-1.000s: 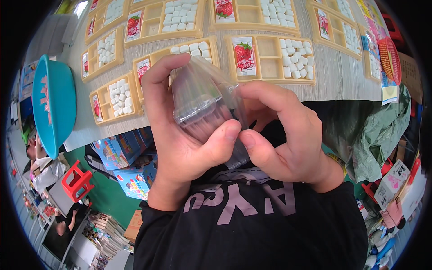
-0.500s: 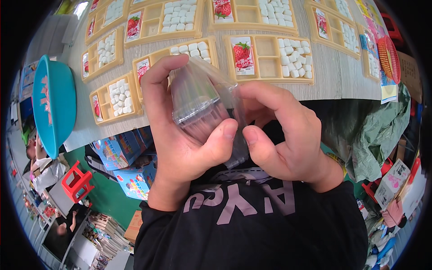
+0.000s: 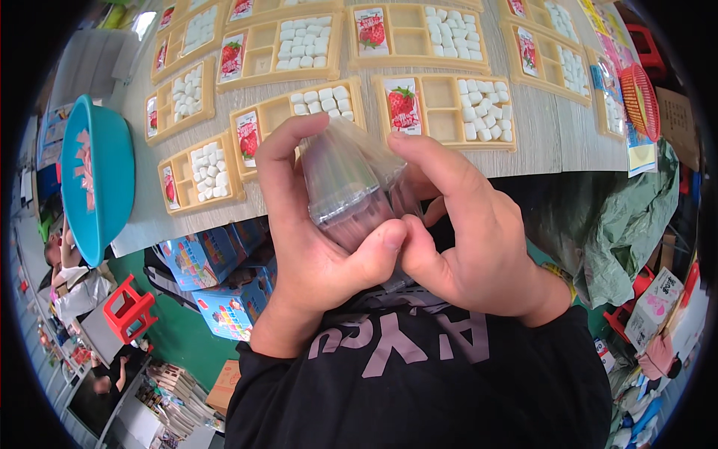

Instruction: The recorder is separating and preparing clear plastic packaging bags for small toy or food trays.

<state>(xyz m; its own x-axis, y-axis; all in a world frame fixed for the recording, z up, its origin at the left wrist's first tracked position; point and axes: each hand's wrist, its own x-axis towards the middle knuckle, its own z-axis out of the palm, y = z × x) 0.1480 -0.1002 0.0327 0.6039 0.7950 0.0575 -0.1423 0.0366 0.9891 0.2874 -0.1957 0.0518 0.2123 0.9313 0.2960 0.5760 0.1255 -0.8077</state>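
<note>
while both bare hands meet just in front of the table, the stack of clear plastic containers is held tilted between them at its near edge; walls ribbed, glossy, tapering; rims nested, number not resolvable.

left hand: one, clamped around the stack, thumb across the near side, index finger at the far end. right hand: one, curled at the stack's right side, thumb and index tips apart; cannot tell whether it grips.

nearest the table's front edge: three cream moulded trays, rectangular, thin-walled. right-hand one holds one glossy strawberry-print sachet, two squarish wells, and many matte white marshmallow-like pieces, partly overlapping.

at the table's left edge: one smooth turquoise basin, pink strips inside. at its right edge: one red openwork basket. below that side: crinkled green plastic sheeting.
</note>
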